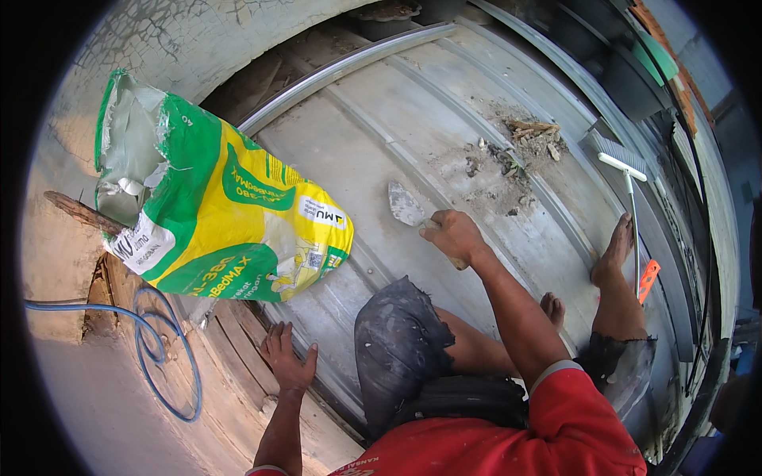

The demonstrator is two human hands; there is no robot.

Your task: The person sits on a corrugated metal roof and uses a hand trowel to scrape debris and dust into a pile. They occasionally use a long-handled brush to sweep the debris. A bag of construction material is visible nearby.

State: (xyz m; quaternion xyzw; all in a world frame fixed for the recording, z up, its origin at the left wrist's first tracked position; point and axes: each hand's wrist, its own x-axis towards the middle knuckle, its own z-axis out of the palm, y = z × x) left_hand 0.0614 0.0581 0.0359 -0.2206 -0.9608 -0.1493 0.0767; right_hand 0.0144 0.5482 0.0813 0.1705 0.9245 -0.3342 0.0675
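My right hand [454,236] is closed round the handle of a small pointed trowel [406,204], its grey, mortar-smeared blade held over the ribbed metal sheet [349,151]. My left hand [287,355] rests flat with fingers spread on the wooden edge beside the sheet, holding nothing. Ahead of that hand lies a large green, yellow and white cement bag [230,206]. Its torn mouth faces the far left and shows a pale grey lining. A splintered wood strip [83,213] sticks out beside the mouth.
Rubble and wood scraps [533,139] lie on the sheet at the far right. A white-headed long-handled brush [623,165] and an orange tool [648,281] are near my right foot. Blue cable [190,381] coils at left by the cracked wall [159,40]. Dark tubs [631,83] stand far right.
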